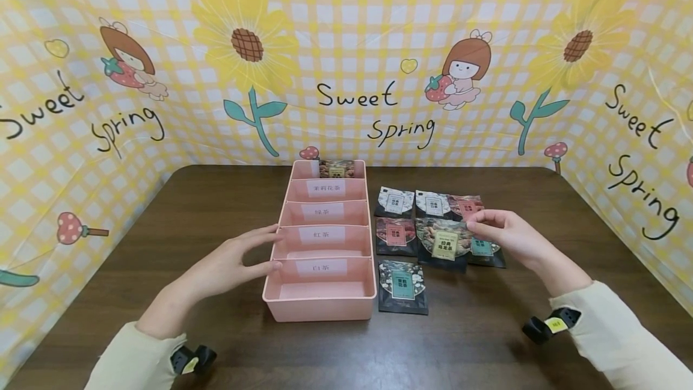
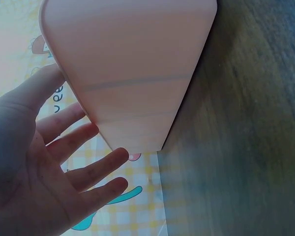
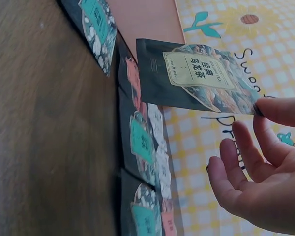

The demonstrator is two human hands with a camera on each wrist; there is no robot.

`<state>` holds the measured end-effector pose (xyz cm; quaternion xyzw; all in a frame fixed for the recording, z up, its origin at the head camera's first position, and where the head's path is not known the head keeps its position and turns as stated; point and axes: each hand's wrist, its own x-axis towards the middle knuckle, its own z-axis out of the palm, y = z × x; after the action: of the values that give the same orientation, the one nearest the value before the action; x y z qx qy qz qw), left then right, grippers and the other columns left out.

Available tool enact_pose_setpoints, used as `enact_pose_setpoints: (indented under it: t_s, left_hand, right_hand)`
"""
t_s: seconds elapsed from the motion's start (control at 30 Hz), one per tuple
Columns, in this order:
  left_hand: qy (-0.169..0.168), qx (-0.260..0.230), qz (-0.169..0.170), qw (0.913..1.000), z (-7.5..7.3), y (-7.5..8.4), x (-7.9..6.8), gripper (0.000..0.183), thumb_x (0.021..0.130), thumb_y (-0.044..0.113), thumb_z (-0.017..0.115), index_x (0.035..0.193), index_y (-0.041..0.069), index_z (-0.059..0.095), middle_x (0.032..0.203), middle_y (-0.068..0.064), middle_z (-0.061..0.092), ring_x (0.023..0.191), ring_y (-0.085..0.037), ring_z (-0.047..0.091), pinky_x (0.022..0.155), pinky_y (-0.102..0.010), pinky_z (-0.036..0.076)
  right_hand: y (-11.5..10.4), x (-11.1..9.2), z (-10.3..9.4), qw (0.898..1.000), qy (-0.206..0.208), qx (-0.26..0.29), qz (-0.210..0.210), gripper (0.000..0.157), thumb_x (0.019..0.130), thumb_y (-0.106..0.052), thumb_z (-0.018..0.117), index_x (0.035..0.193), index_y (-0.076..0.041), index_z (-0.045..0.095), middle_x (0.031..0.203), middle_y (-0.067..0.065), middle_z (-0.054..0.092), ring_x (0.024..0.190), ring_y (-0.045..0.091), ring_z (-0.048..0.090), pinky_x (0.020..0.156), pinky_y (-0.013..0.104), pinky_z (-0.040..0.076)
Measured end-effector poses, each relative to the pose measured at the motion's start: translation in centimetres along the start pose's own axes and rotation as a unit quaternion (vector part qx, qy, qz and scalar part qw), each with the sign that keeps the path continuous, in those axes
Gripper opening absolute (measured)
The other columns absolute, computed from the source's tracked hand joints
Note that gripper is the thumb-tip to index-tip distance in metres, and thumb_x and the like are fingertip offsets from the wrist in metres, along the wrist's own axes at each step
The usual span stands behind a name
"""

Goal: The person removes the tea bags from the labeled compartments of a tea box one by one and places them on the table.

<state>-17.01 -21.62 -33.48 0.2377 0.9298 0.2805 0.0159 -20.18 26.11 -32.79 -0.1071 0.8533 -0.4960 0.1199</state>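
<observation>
My right hand [image 1: 514,239] pinches a corner of a dark tea sachet with a yellow label [image 1: 445,247] between thumb and forefinger. In the right wrist view that tea sachet [image 3: 187,73] is raised over the others, its remaining fingers loosely bent below. My left hand [image 1: 219,266] is at the left side of a long pink divided box [image 1: 325,310], thumb and fingertips at the rim. The left wrist view has these fingers [image 2: 96,169] spread and relaxed along the box wall. Another yellow-labelled sachet [image 1: 337,170] stands in the farthest compartment.
Right of the box lie several sachets: white-labelled [image 1: 395,202], red-labelled [image 1: 395,235], and green-labelled [image 1: 403,286] nearest me. A green-labelled one [image 1: 487,251] is partly covered by the held sachet. White paper labels [image 1: 321,235] mark the dividers. A checked cloth [image 1: 346,47] hangs behind the brown table [image 1: 216,191].
</observation>
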Motion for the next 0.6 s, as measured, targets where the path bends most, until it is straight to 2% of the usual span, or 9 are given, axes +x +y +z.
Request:
enact_pose_setpoints:
  t_s: [0.23,0.4,0.5,0.6]
  left_hand:
    - [-0.002,0.0,-0.001,1.0,0.0,0.1,0.0,0.055,0.085,0.041,0.065,0.13,0.01,0.055,0.144,-0.014,0.044,0.132,-0.034,0.042,0.104,-0.052,0.037]
    - [-0.002,-0.001,-0.001,1.0,0.0,0.1,-0.1,0.055,0.085,0.041,0.065,0.13,0.011,0.055,0.144,-0.013,0.044,0.132,-0.034,0.042,0.105,-0.051,0.037]
    - [0.001,0.001,0.006,1.0,-0.1,0.1,-0.1,0.054,0.085,0.039,0.066,0.129,0.01,0.055,0.144,-0.014,0.044,0.132,-0.034,0.042,0.104,-0.052,0.037]
    - [0.002,0.002,0.014,0.9999,-0.2,0.2,-0.2,0.052,0.086,0.038,0.065,0.129,0.01,0.056,0.144,-0.014,0.044,0.131,-0.035,0.043,0.103,-0.052,0.038]
  right_hand:
    - [1.2,-0.3,-0.2,0.999,-0.049,0.013,0.001,0.034,0.095,-0.023,0.053,0.112,0.007,0.056,0.102,-0.013,0.061,0.095,-0.005,0.058,0.086,0.017,0.048]
    - [2.0,-0.6,-0.3,0.997,-0.074,0.022,0.019,0.03,0.095,-0.024,0.054,0.11,0.002,0.059,0.103,-0.011,0.06,0.095,-0.003,0.057,0.087,0.021,0.049]
    - [2.6,-0.6,-0.1,0.994,-0.094,0.039,0.028,0.025,0.095,-0.023,0.053,0.108,-0.002,0.061,0.102,-0.011,0.06,0.094,-0.003,0.057,0.086,0.019,0.049]
    - [3.1,-0.7,0.2,0.993,-0.106,0.043,0.036,0.026,0.095,-0.023,0.054,0.108,-0.002,0.061,0.101,-0.01,0.059,0.093,-0.003,0.058,0.086,0.017,0.05]
